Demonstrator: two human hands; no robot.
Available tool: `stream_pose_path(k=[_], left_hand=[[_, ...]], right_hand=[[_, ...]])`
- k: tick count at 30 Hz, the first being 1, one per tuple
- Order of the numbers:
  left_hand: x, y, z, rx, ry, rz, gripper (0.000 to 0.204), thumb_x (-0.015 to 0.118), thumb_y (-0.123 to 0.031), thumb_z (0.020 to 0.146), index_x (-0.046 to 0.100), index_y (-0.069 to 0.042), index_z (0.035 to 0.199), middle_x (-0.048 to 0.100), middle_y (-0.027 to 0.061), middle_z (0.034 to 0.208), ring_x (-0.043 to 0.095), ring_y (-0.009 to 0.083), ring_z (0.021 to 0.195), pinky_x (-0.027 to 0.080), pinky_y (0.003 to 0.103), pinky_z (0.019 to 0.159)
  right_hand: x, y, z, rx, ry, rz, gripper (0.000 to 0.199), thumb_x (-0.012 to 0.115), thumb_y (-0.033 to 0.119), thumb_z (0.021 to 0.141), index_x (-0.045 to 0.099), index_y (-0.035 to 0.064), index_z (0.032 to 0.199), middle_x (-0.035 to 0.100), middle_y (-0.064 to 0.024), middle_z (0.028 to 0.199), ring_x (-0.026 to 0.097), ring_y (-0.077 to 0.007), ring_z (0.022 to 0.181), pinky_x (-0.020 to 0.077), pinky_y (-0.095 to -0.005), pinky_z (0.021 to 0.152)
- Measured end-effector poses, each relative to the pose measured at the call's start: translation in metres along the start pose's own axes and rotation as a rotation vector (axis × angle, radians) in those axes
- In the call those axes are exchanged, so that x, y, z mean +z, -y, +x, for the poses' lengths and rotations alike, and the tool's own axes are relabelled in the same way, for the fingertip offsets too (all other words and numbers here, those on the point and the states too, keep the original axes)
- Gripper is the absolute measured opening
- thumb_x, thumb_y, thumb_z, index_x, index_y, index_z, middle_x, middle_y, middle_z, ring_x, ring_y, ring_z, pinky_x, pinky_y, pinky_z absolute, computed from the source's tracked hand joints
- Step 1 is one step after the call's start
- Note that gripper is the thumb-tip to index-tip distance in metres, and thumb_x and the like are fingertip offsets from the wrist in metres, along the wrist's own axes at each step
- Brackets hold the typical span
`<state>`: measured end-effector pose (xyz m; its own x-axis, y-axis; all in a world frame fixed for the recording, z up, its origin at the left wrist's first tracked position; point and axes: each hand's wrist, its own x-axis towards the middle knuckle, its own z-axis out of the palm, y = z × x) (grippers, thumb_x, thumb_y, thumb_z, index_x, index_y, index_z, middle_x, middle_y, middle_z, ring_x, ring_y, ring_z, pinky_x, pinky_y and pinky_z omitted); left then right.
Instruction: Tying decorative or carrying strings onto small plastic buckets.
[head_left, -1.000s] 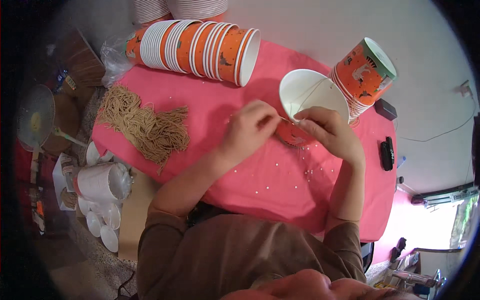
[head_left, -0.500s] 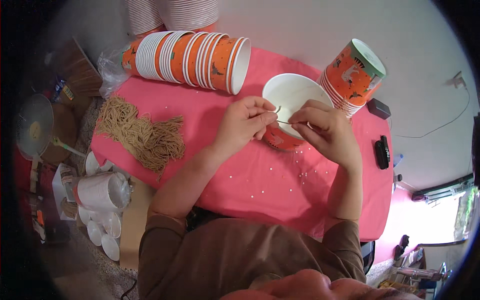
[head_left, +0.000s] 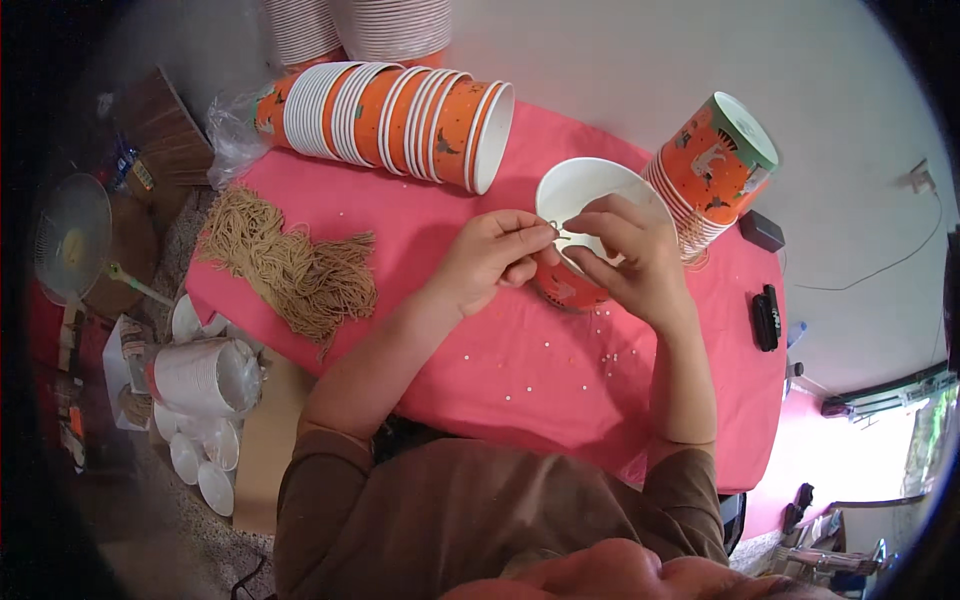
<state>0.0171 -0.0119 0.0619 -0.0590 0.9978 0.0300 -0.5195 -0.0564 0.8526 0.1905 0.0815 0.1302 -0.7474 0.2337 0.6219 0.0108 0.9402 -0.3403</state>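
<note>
In front of me an orange paper bucket (head_left: 568,290) with a white inside stands on the pink cloth. My left hand (head_left: 490,255) is closed, thumb and forefinger pinching a short thin cord (head_left: 554,228) over the bucket's near rim. The cord makes a small loop above the fingertips, and a short end sticks out to the right. My right hand (head_left: 640,262) hangs over the bucket's right side, its thumb and fingers parted around the air beside that end. Nothing shows between them.
A bundle of tan cords (head_left: 290,260) lies on the left. Nested orange buckets (head_left: 455,130) lie on their side at the back. Upside-down nested buckets (head_left: 705,170) stand at the right, near a small black box (head_left: 762,231) and a black marker-like item (head_left: 766,318). Tiny pale bits dot the cloth.
My right hand has let go of the cord's end and its fingers have spread. The cord now forms a small loop at my left fingertips. The whole view has shifted slightly.
</note>
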Motion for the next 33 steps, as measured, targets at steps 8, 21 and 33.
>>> stream_pose_path(k=[8,21,33], left_hand=[[0.002,0.001,-0.005,0.202,-0.034,0.379,0.018,0.057,-0.012,0.094,0.059,-0.001,0.109,0.064,0.0043,0.085,0.053,0.0043,0.067,0.04,0.017,0.056],[-0.001,0.009,-0.01,0.118,0.071,0.084,0.011,0.056,-0.01,0.094,0.059,-0.004,0.102,0.049,-0.0054,0.073,0.039,0.0023,0.058,0.03,0.018,0.047],[0.004,0.019,-0.007,0.227,-0.084,0.237,0.006,0.064,-0.006,0.087,0.063,-0.003,0.092,0.057,-0.0042,0.078,0.048,0.0015,0.063,0.037,0.018,0.053]], right_hand=[[-0.009,0.0,0.002,-0.039,-0.042,-0.074,0.013,0.069,0.003,0.072,0.06,0.0037,0.081,0.061,-0.0094,0.08,0.063,-0.0288,0.07,0.0486,-0.037,0.058],[0.004,0.002,0.009,-0.062,0.078,-0.076,0.01,0.07,0.012,0.076,0.064,0.0048,0.081,0.06,-0.0084,0.078,0.061,-0.0277,0.064,0.0475,-0.0377,0.056],[0.005,0.001,0.003,0.3,0.176,0.281,0.01,0.067,0.01,0.083,0.064,0.0006,0.08,0.058,-0.011,0.068,0.058,-0.0193,0.059,0.0449,-0.0333,0.055]])
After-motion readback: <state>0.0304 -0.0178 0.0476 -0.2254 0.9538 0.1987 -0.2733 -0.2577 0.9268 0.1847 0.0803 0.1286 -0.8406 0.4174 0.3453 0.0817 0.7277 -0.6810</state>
